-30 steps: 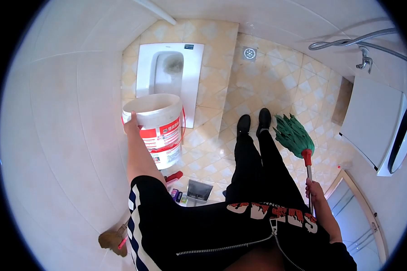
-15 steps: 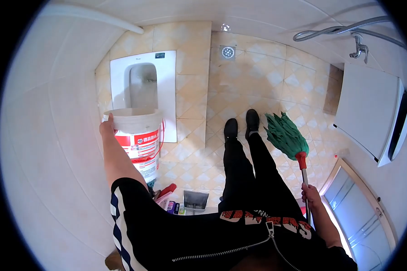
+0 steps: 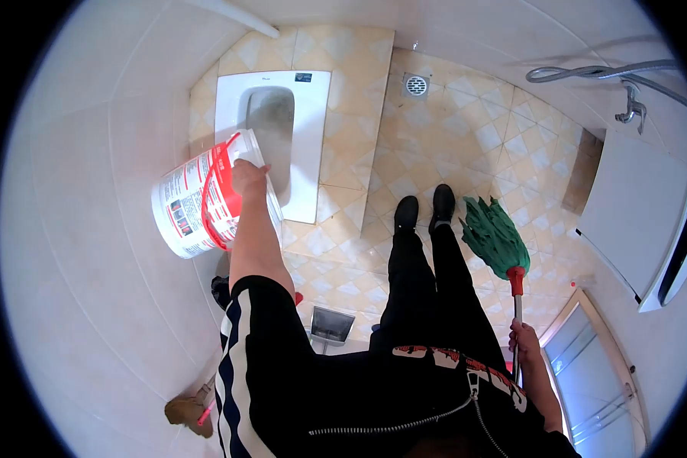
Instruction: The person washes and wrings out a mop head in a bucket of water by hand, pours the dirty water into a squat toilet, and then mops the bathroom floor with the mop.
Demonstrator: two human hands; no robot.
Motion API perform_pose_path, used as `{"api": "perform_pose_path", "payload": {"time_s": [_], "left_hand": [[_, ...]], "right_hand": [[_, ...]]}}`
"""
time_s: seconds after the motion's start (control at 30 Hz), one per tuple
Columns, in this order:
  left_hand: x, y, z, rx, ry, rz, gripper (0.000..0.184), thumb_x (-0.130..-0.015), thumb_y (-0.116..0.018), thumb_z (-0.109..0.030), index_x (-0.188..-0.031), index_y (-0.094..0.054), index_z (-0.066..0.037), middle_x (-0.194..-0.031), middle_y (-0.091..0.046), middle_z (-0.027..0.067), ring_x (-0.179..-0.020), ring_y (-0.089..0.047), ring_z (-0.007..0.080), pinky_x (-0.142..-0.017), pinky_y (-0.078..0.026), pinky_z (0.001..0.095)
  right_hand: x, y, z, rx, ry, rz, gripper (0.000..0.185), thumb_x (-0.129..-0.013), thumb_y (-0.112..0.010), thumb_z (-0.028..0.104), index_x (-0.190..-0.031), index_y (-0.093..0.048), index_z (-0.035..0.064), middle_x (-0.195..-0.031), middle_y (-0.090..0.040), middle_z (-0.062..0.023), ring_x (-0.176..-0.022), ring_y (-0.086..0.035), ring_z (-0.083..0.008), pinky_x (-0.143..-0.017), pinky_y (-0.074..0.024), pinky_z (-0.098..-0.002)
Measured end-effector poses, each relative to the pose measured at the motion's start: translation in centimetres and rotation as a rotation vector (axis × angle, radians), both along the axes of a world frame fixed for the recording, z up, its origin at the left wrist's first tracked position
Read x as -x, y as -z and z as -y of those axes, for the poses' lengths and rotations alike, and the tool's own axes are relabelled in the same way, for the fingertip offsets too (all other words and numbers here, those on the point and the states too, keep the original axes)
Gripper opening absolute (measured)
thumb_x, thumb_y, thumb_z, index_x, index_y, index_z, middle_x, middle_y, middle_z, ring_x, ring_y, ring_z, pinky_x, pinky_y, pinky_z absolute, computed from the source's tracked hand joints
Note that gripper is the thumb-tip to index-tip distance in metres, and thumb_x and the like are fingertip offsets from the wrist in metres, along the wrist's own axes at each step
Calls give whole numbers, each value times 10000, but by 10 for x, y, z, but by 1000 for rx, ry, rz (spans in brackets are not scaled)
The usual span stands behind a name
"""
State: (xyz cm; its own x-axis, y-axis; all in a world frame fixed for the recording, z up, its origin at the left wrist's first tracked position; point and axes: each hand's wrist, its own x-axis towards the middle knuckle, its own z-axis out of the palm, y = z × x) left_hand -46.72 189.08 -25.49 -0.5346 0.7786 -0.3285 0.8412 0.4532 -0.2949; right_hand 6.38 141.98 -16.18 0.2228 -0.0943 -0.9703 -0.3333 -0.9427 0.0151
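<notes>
My left hand [image 3: 249,177] is closed on the rim of a white and red plastic bucket [image 3: 187,195]. The bucket lies tipped on its side in the air, its mouth turned toward the white squat toilet [image 3: 311,130]; its inside is hidden. Cloudy liquid shows in the toilet bowl. My right hand [image 3: 522,340] is wrapped round the metal handle of a mop [image 3: 496,240], whose green cloth head hangs above the tiles, right of my shoes.
A floor drain [image 3: 416,85] lies ahead. On the right are a white appliance [image 3: 640,202], a tap with a hose [image 3: 631,107] and a glass-panelled door [image 3: 599,382]. Near my left leg stand a dustpan [image 3: 333,324] and, by the wall, a broom [image 3: 189,416].
The bucket, upright before, is now tipped with its mouth toward the toilet and its base toward the left wall. My left arm has turned with it. The mop has barely moved.
</notes>
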Motion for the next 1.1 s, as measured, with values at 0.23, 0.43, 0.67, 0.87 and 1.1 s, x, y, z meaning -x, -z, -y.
{"api": "perform_pose_path", "payload": {"time_s": [0.23,0.43,0.67,0.87,1.1], "left_hand": [[30,6,28,43,66,-10,703,-604,-753,-440,-1035,-443,21,-1052,-558,188,-952,-574,297,-764,-491,350],[76,-25,58,43,54,-9,760,-591,-754,-449,-1098,-429,15,-1075,-550,164,-974,-565,288,-780,-489,362],[98,-98,61,-165,75,194,682,-594,-745,-465,-927,-535,93,-913,-592,249,-879,-596,318,-756,-476,379],[-12,-166,72,-385,-64,637,564,-672,-719,-423,-817,-515,83,-699,-568,152,-546,-575,218,-406,-468,318],[-148,-168,104,-227,-377,1019,419,-727,-665,-296,-900,-444,15,-769,-507,100,-663,-553,189,-496,-521,297]], "right_hand": [[17,-7,4,15,106,13,324,-831,-561,385,-757,-444,92,-527,-404,2,-370,-379,-109,-327,-301,-258],[32,-9,29,-19,213,14,315,-835,-556,378,-758,-452,92,-522,-402,5,-378,-386,-110,-329,-300,-261],[26,-2,67,-44,269,30,332,-830,-554,387,-721,-463,88,-526,-412,6,-385,-393,-112,-332,-313,-267],[1,24,98,-66,284,76,371,-824,-567,400,-680,-479,69,-485,-417,-17,-354,-388,-131,-318,-313,-273],[-34,35,127,-66,396,44,380,-817,-573,411,-717,-478,58,-520,-428,-19,-371,-398,-129,-320,-323,-276]]}}
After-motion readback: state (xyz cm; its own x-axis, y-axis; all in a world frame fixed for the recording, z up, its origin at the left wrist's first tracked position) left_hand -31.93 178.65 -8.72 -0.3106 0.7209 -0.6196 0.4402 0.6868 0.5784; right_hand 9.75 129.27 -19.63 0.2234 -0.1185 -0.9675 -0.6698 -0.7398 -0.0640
